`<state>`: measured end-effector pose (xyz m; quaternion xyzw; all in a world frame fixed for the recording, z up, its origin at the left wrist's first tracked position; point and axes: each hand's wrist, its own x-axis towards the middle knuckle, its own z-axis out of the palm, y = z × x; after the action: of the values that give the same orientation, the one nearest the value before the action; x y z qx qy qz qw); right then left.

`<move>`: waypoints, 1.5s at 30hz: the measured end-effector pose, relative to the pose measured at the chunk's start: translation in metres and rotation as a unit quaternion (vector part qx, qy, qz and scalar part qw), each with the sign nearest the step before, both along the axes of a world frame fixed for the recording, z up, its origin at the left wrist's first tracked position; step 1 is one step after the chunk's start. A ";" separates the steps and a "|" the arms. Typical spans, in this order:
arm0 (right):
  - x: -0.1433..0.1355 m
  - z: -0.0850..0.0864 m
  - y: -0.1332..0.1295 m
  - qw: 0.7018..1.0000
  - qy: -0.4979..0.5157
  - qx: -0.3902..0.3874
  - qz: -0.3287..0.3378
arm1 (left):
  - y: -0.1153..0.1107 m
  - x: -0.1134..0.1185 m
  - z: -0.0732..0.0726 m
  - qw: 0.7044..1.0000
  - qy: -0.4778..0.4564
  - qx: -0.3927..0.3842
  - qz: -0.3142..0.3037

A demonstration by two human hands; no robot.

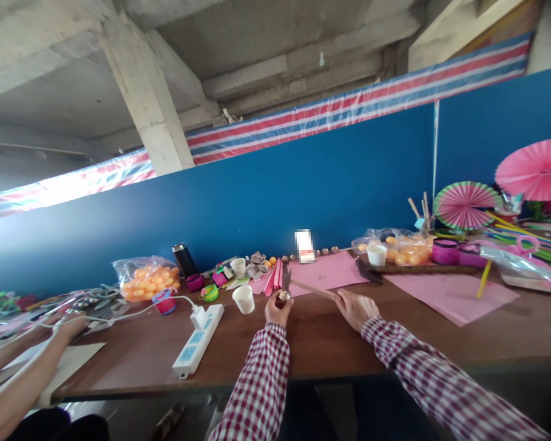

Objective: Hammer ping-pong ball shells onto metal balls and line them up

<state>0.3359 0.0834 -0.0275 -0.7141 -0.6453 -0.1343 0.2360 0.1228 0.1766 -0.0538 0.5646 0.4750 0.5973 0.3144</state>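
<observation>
My left hand (278, 313) is closed around a shiny bronze-coloured ball (283, 296), held up just above the brown table. To its right, my right hand (356, 309) grips a thin light wooden stick (316, 288). The stick slants left toward the ball, and its far end lies by the dark blades of what looks like scissors (287, 278). Folded pink paper strips (273, 278) lie just beyond my left hand. Behind both hands is a pink paper sheet (324, 272), with several more bronze balls (334, 250) along its back edge.
A white power strip (198, 342) with a plugged-in charger and a white paper cup (243, 299) stand left of my hands. A bag of orange balls (149, 282) sits farther left. A co-worker's hands (71, 323) work at the far left. Pink paper (454, 294) lies right.
</observation>
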 end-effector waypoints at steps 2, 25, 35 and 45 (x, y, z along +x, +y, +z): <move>0.000 0.000 0.000 1.000 0.000 -0.001 0.000 | -0.001 -0.001 0.001 1.000 0.009 0.000 -0.003; 0.000 0.000 -0.001 1.000 -0.011 0.011 0.011 | -0.005 0.001 0.004 1.000 0.013 0.003 -0.007; 0.001 -0.002 0.001 1.000 -0.013 0.002 0.007 | -0.004 0.000 0.004 1.000 0.013 0.001 0.012; -0.002 0.002 -0.001 1.000 0.005 -0.024 0.012 | -0.003 0.000 0.003 1.000 -0.003 -0.002 0.011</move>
<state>0.3343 0.0823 -0.0250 -0.7126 -0.6554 -0.1127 0.2237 0.1226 0.1732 -0.0505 0.5573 0.4814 0.6012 0.3103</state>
